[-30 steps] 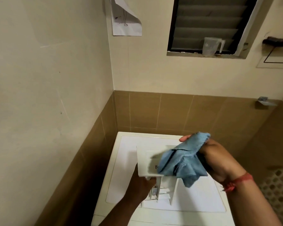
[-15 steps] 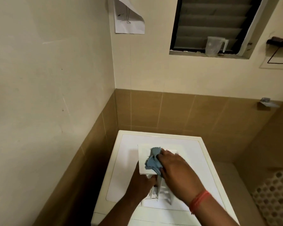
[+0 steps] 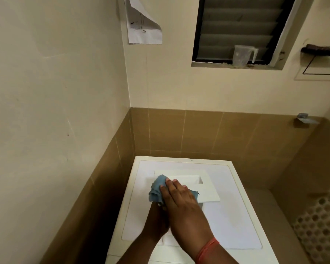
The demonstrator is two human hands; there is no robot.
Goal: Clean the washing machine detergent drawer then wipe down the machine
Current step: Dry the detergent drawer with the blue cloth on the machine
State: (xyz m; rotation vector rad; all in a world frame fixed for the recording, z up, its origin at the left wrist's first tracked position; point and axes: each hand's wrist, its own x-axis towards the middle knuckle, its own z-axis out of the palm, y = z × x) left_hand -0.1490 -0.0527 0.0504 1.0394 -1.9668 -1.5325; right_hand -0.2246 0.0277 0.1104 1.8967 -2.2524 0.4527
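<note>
The white detergent drawer (image 3: 202,189) is out of the machine and rests on top of the white washing machine (image 3: 234,221), front panel facing up. My right hand (image 3: 181,204) presses a blue cloth (image 3: 157,188) flat against the left part of that panel. My left hand (image 3: 156,220) grips the drawer from below and is mostly hidden under my right hand. The drawer's compartments are hidden beneath my arms.
The machine stands in a corner, with a wall close on the left and brown tiles behind. A clear plastic jug (image 3: 243,55) sits on the window sill. A paper sheet (image 3: 144,29) hangs on the wall. A honeycomb-patterned basket (image 3: 320,223) is at the right.
My right hand brought the cloth down from mid-air onto the drawer's front panel and slid it to the left. The drawer's panel has tipped flatter. My left hand has kept its hold.
</note>
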